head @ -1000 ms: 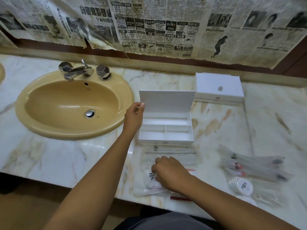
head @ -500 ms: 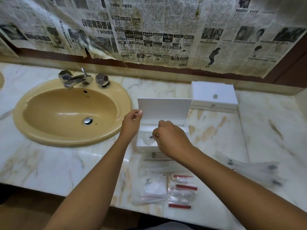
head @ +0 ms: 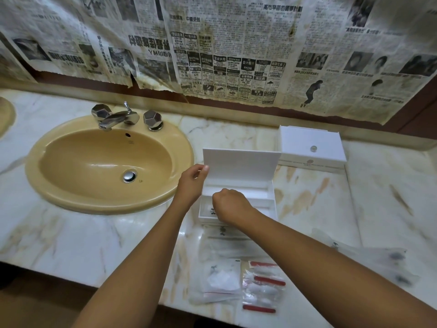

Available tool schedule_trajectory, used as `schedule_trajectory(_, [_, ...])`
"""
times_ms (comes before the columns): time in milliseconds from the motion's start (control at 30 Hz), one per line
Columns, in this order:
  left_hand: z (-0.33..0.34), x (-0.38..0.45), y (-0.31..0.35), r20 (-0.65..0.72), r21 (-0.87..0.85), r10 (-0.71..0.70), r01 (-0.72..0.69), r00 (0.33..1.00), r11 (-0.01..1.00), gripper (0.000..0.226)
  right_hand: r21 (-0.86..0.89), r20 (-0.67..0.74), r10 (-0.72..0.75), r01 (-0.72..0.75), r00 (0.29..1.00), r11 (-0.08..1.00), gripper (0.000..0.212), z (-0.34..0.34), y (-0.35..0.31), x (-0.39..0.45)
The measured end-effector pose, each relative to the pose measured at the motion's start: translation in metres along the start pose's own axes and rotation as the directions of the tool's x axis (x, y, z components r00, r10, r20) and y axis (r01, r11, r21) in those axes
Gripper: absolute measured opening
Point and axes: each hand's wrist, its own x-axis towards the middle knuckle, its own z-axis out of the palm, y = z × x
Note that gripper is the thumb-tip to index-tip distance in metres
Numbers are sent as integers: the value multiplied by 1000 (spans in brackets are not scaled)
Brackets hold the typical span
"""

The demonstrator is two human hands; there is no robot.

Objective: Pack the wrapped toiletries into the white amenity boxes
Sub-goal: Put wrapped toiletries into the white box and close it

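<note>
White box [head: 238,185]: open on the marble counter [head: 99,240], just right of the sink; lid [head: 241,165] raised upright at the far side.
Left hand [head: 190,183]: fingers and thumb pinching the left edge of the lid, keeping it up as in both earlier frames.
Right hand [head: 230,204]: curled, knuckles up, low over the front left compartment; fingertips hidden, so cannot tell for sure what is pinched. Moved since one second ago from the packets at the near edge up into the box.
Small packet [head: 212,211]: only a dark printed mark showing under the right hand, inside the front left compartment; seems just delivered or about to be released.
Meaning for task: probably first item going in; other compartments look bare.
Remaining packets [head: 221,281]: clear sachets near the front edge of the counter; red-striped ones [head: 262,287] just beside; long flat packet [head: 224,237] touching the box front; blurred tubes [head: 387,259] toward the right front edge.
Second box [head: 311,145]: closed, at the back edge, just right of the raised lid, not yet packed.
Sink [head: 71,185]: beige, left part of the counter, with chrome tap [head: 118,117].
In the way: own right forearm lying over the long packet; lid needing one hand.
</note>
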Motion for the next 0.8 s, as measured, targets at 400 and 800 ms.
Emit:
schedule_trajectory(400, [3,0,-3,-28,-7,31,-32,999,999,19,209,235,-1,-50,972,977,40,7,-3,2])
schedule_trajectory(800, [6,-19,-24,7,-62,95,-95,995,994,31,248,-65,-72,86,995,965,25,33,-10,-63])
